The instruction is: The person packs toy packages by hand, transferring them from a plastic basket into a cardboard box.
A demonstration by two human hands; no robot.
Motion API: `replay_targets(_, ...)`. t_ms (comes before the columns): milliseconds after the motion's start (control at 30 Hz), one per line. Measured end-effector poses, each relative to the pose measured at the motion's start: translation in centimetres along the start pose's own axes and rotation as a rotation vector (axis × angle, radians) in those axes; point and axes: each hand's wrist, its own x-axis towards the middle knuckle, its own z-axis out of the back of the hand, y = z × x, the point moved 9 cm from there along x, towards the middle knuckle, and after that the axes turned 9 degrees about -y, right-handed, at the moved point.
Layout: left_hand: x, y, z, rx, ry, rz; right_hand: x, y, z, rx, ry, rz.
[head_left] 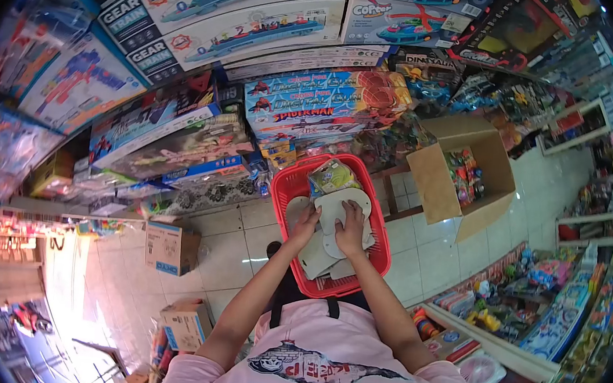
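Note:
A red plastic basket sits in front of me at waist height. Inside lie several white cardboard pieces and a yellow-green packaged toy at the far end. My left hand rests on the white pieces at the basket's left side. My right hand presses down on a white card piece in the middle. Whether either hand actually grips a piece is hard to tell; the fingers lie flat and curled on the cards.
Stacked toy boxes fill the shelves ahead. An open cardboard box with toys stands to the right. Two small cartons sit on the tiled floor at left. Low shelves of toys run along the right.

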Motion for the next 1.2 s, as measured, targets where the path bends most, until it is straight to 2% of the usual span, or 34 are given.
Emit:
replay_targets(67,-1.6,2.2,-3.8,-0.174,0.193,0.245,-2.0,-0.2,2.4,-0.077,-0.106,0.047)
replay_targets(100,2.8,1.5,2.2,-0.110,0.185,0.200,0.3,3.3,-2.7,-0.015,-0.154,0.052)
replay_targets(200,0.6,3.4,-0.4,-0.186,0.352,0.268,-2.0,2.9,-1.0,-0.011,-0.169,0.025)
replay_targets(267,-0.2,2.1,-0.6,-0.276,0.388,0.141,-2.7,3.0,-0.8,0.097,-0.214,0.003)
replay_targets(400,-3.2,-0.8,0.0,-0.252,0.447,0.059,-4.3,5.2,0.9,0.249,-0.359,-0.009)
replay_targets(467,-4.1,-1.9,0.6,-0.199,0.462,-0.081,-5.3,6.7,2.4,0.292,-0.455,-0.028)
replay_targets(600,-5.5,-3.9,2.0,-0.192,0.433,-0.122,-6.6,8.4,2.9,0.423,-0.395,-0.093)
replay_targets(667,-5.8,-4.4,2.6,-0.401,0.514,-0.068,-7.2,9.6,2.9,0.510,-0.381,-0.085)
replay_targets(767,-5.9,-7.1,4.4,-0.361,0.503,-0.107,-8.0,12.7,3.7,0.440,-0.395,0.016)
replay_targets(900,-5.6,-7.7,6.0,-0.408,0.564,-0.120,-8.4,13.7,4.0,0.446,-0.439,0.005)
replay_targets(933,-5.2,-7.3,6.7,-0.340,0.463,-0.126,-8.4,12.1,3.4,0.452,-0.421,-0.110)
replay_targets(967,-5.0,-6.5,7.1,-0.341,0.463,-0.127,-8.4,10.6,2.6,0.457,-0.401,-0.225)
replay_targets(1000,-3.7,-4.6,8.6,0.066,0.286,-0.264,-8.3,9.3,2.0,0.542,-0.488,-0.187)
replay_targets(1033,-3.2,-4.8,10.1,0.469,0.097,-0.391,-8.1,9.2,1.5,0.541,-0.488,-0.185)
replay_targets(1067,-3.0,-4.6,10.6,0.467,0.095,-0.391,-8.3,8.7,1.4,0.620,-0.563,-0.214)
replay_targets(1133,-3.9,-3.1,10.2,0.291,0.340,-0.014,-8.1,9.6,1.7,0.702,-0.635,-0.239)
replay_targets(1167,-4.1,-2.9,10.2,0.289,0.336,-0.013,-8.1,9.8,0.7,0.824,-0.567,-0.323)
replay_targets(1200,-4.4,-3.7,10.3,0.136,0.321,-0.077,-8.0,10.1,-0.3,0.945,-0.496,-0.407)
